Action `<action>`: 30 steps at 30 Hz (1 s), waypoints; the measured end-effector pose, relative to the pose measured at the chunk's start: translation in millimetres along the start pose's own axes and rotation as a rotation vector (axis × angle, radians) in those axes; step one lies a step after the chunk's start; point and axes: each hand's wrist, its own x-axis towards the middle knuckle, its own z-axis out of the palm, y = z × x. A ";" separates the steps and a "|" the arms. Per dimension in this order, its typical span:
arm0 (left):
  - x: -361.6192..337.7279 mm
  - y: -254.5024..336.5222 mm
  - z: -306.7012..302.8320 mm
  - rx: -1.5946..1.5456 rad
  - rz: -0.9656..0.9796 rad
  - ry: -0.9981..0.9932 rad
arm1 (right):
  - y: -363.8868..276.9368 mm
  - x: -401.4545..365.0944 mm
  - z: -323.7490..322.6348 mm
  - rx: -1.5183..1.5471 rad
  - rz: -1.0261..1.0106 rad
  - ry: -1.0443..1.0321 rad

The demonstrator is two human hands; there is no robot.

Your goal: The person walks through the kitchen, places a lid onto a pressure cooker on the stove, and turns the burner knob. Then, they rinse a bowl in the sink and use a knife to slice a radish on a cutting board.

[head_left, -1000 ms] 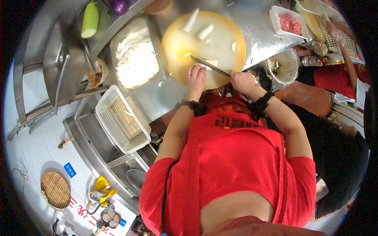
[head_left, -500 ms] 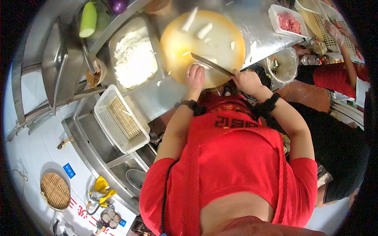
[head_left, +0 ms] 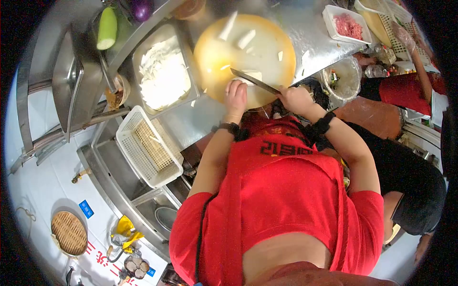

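My right hand [head_left: 296, 100] is closed round the handle of a kitchen knife [head_left: 256, 81], whose blade slants up and left over a round chopping board [head_left: 272, 35]. Curled fingers of my left hand [head_left: 235, 99] press against a white vegetable piece [head_left: 245, 81] at the board's near edge, close beside the blade. Part of that piece is hidden by the fingers and knife. Farther up the board lie a long white wedge [head_left: 229, 26] and a shorter white chunk [head_left: 246, 39], with small slices around them. Left of the board, a metal pan [head_left: 194, 90] is heaped with cut white pieces [head_left: 164, 71].
A white plastic basket [head_left: 148, 148] stands by the sink [head_left: 112, 155] at left. Minced meat [head_left: 348, 26] fills a white tub at upper right, near a plastic-lined bin [head_left: 341, 78]. Another person's gloved hand [head_left: 404, 37] is at far right; someone in black is behind my right arm.
The knife blade has shifted slightly downward beside the white piece, and my right hand has moved slightly left. My left hand stays nearly in place. The person in black at right has moved.
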 end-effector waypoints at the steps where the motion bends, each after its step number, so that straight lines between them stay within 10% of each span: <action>1: 0.7 -0.7 0.9 -0.001 -0.004 0.000 | -0.8 -3.6 -7.9 0.010 0.003 -0.036; 30: 3.6 1.8 -9.0 0.079 -0.170 -0.141 | 10.2 -3.1 3.0 0.000 0.069 -0.076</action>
